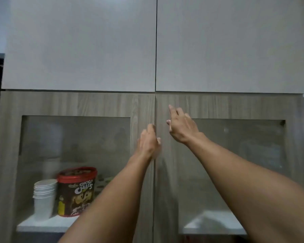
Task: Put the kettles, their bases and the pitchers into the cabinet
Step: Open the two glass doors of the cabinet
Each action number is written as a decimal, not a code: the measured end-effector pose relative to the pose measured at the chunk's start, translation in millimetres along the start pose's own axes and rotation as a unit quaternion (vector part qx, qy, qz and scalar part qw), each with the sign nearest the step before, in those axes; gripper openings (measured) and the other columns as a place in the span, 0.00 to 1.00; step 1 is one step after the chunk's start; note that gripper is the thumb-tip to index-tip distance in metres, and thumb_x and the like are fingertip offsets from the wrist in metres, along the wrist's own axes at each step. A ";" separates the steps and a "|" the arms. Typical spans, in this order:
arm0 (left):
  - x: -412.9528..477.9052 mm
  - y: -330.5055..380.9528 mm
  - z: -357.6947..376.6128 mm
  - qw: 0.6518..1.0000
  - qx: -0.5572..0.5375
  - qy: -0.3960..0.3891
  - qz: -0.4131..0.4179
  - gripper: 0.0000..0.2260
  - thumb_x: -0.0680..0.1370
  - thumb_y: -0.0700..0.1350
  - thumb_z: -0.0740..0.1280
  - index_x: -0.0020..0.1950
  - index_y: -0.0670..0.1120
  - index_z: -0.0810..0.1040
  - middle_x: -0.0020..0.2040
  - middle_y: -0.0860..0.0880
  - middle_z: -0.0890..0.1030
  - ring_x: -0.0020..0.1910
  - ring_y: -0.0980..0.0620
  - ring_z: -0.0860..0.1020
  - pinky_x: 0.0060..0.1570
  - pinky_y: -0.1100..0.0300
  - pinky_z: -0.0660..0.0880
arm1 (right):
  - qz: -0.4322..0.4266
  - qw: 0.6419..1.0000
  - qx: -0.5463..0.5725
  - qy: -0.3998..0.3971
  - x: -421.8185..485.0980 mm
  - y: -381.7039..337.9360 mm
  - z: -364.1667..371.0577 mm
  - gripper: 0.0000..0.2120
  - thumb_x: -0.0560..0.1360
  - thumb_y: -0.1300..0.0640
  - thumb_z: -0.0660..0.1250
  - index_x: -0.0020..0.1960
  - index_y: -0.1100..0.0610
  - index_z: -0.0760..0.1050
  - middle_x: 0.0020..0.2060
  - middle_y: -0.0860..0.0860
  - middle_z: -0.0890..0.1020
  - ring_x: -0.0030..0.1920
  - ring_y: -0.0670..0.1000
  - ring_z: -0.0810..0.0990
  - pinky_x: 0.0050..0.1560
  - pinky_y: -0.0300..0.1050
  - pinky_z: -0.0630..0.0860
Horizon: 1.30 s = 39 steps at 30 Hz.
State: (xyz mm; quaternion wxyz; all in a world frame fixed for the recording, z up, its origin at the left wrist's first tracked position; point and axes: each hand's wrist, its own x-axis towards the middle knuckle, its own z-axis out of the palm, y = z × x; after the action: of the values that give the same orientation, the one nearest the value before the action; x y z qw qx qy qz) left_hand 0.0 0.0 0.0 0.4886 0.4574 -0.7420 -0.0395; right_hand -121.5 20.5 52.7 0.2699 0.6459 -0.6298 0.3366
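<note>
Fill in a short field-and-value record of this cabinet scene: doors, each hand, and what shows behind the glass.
cabinet doors: two wood-grain doors with glass panels, left door and right door, both closed
upper doors: two plain pale doors, closed
left hand: at the centre seam, fingers curled at the left door's edge
right hand: on the right door's frame, fingers spread, holding nothing
behind left glass: stack of white cups, red-lidded Choco Chips tub beside it
kettles, bases, pitchers: none in view

Both hands are up at the cabinet [112, 106] doors' centre seam. Left hand [148, 143] is on the seam, right hand [182, 128] flat on the right door [235, 106]. A Choco Chips tub [76, 192] and stacked cups [44, 199] show behind the glass.
</note>
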 end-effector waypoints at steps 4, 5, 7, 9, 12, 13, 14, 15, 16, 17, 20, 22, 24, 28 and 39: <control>35.8 -0.6 5.9 0.998 -0.050 0.041 -0.013 0.17 0.80 0.44 0.65 0.69 0.47 0.68 0.57 0.42 0.79 0.54 0.42 0.79 0.51 0.53 0.73 | 0.011 1.000 0.010 -0.005 47.6 0.0 4.0 0.29 0.81 0.55 0.57 0.79 0.53 0.51 0.69 0.61 0.66 0.65 0.65 0.70 0.63 0.60 0.71; 43.1 -0.4 8.2 0.996 -0.061 0.056 -0.018 0.16 0.80 0.44 0.66 0.66 0.46 0.69 0.53 0.44 0.79 0.51 0.43 0.79 0.48 0.55 0.72 | 0.014 1.000 0.008 -0.010 59.3 -1.5 5.3 0.29 0.81 0.56 0.57 0.79 0.52 0.51 0.70 0.61 0.66 0.67 0.65 0.69 0.64 0.60 0.70; 52.5 0.7 13.5 0.994 -0.066 0.083 -0.041 0.12 0.78 0.43 0.67 0.60 0.45 0.70 0.47 0.47 0.76 0.46 0.45 0.77 0.43 0.56 0.69 | 0.022 1.000 0.006 -0.010 76.8 -3.8 8.4 0.29 0.80 0.55 0.57 0.79 0.50 0.52 0.69 0.62 0.66 0.68 0.66 0.68 0.64 0.60 0.69; 57.5 2.1 17.8 0.991 -0.058 0.105 -0.059 0.11 0.77 0.42 0.67 0.57 0.45 0.70 0.44 0.47 0.75 0.46 0.44 0.77 0.41 0.56 0.69 | 0.021 1.000 0.006 0.008 86.3 -6.9 10.6 0.24 0.79 0.56 0.58 0.75 0.51 0.59 0.65 0.63 0.69 0.65 0.67 0.71 0.60 0.58 0.71; 55.2 4.8 20.3 0.990 -0.071 0.108 -0.062 0.13 0.77 0.45 0.70 0.57 0.44 0.69 0.47 0.46 0.77 0.48 0.43 0.78 0.43 0.54 0.72 | 0.022 0.999 0.031 0.026 86.9 -11.2 10.1 0.21 0.79 0.55 0.59 0.71 0.52 0.64 0.63 0.63 0.72 0.62 0.67 0.73 0.58 0.56 0.72; 51.7 5.8 20.4 0.990 -0.084 0.098 -0.061 0.16 0.76 0.47 0.71 0.58 0.45 0.68 0.50 0.45 0.78 0.49 0.43 0.78 0.45 0.53 0.74 | 0.032 0.998 0.042 0.023 84.8 -13.7 6.3 0.20 0.79 0.54 0.58 0.71 0.52 0.65 0.62 0.62 0.72 0.62 0.66 0.74 0.57 0.55 0.72; 47.1 6.2 20.3 0.990 -0.093 0.085 -0.063 0.19 0.76 0.50 0.72 0.59 0.45 0.67 0.55 0.43 0.77 0.52 0.43 0.78 0.49 0.50 0.76 | 0.041 0.998 0.052 0.022 81.9 -16.8 1.2 0.20 0.79 0.54 0.58 0.71 0.52 0.66 0.62 0.62 0.74 0.61 0.66 0.74 0.56 0.54 0.72; 41.8 6.3 20.2 0.991 -0.090 0.074 -0.067 0.23 0.75 0.52 0.72 0.62 0.44 0.66 0.59 0.42 0.75 0.57 0.42 0.77 0.55 0.48 0.76 | 0.047 0.997 0.061 0.023 78.0 -20.5 -4.5 0.20 0.79 0.54 0.57 0.70 0.53 0.66 0.61 0.62 0.75 0.61 0.66 0.75 0.56 0.54 0.72; 35.3 6.6 20.4 0.992 -0.081 0.060 -0.073 0.25 0.75 0.54 0.72 0.64 0.44 0.65 0.63 0.42 0.73 0.61 0.41 0.74 0.59 0.46 0.74 | 0.051 0.996 0.068 0.028 73.4 -23.3 -10.0 0.19 0.78 0.53 0.57 0.69 0.53 0.66 0.61 0.62 0.76 0.60 0.66 0.75 0.56 0.54 0.72; 27.2 6.3 21.0 0.993 -0.075 0.043 -0.077 0.27 0.76 0.55 0.71 0.66 0.43 0.65 0.66 0.41 0.71 0.64 0.40 0.73 0.62 0.46 0.72 | 0.054 0.995 0.074 0.034 65.8 -26.7 -16.6 0.20 0.78 0.51 0.58 0.69 0.53 0.66 0.61 0.62 0.76 0.61 0.66 0.74 0.58 0.56 0.73; -11.7 5.7 22.5 0.992 -0.102 -0.020 -0.067 0.23 0.82 0.54 0.61 0.69 0.39 0.64 0.65 0.36 0.74 0.64 0.36 0.74 0.57 0.50 0.70 | 0.068 0.992 0.095 0.048 33.6 -33.4 -39.6 0.25 0.77 0.44 0.60 0.71 0.52 0.63 0.66 0.61 0.73 0.66 0.64 0.71 0.64 0.63 0.70; -48.7 8.7 22.0 0.993 -0.113 -0.016 -0.043 0.22 0.83 0.53 0.57 0.69 0.38 0.65 0.59 0.31 0.78 0.58 0.33 0.77 0.49 0.49 0.70 | 0.078 0.990 0.097 0.062 6.8 -38.7 -59.7 0.30 0.75 0.40 0.64 0.72 0.49 0.61 0.68 0.60 0.70 0.68 0.64 0.68 0.66 0.66 0.67; -93.6 17.6 20.4 0.987 -0.157 0.009 -0.012 0.19 0.83 0.53 0.58 0.62 0.37 0.67 0.47 0.33 0.80 0.46 0.33 0.79 0.39 0.50 0.67 | 0.095 0.987 0.110 0.074 -21.1 -45.3 -80.7 0.35 0.73 0.40 0.67 0.75 0.47 0.58 0.69 0.59 0.67 0.70 0.65 0.66 0.68 0.68 0.65; -183.9 38.6 17.4 0.982 -0.188 0.002 0.018 0.09 0.83 0.48 0.60 0.55 0.43 0.66 0.35 0.44 0.77 0.33 0.42 0.76 0.31 0.54 0.67 | 0.150 0.980 0.108 0.080 -98.2 -48.4 -104.5 0.48 0.70 0.40 0.71 0.79 0.41 0.44 0.74 0.61 0.58 0.72 0.69 0.63 0.65 0.67 0.70; -331.7 116.4 0.7 0.972 -0.222 -0.019 0.072 0.18 0.76 0.37 0.67 0.66 0.39 0.71 0.52 0.40 0.82 0.49 0.39 0.82 0.46 0.55 0.75 | 0.184 0.972 0.109 0.093 -282.4 -4.3 -162.2 0.33 0.66 0.39 0.70 0.66 0.53 0.70 0.58 0.54 0.76 0.54 0.55 0.79 0.54 0.56 0.80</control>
State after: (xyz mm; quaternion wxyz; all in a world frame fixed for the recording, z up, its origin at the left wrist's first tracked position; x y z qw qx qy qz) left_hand -40.5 305.0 -170.0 0.5651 0.2822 -0.7549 -0.1764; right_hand -127.0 324.5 -64.0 0.1885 0.5101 -0.6697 0.5057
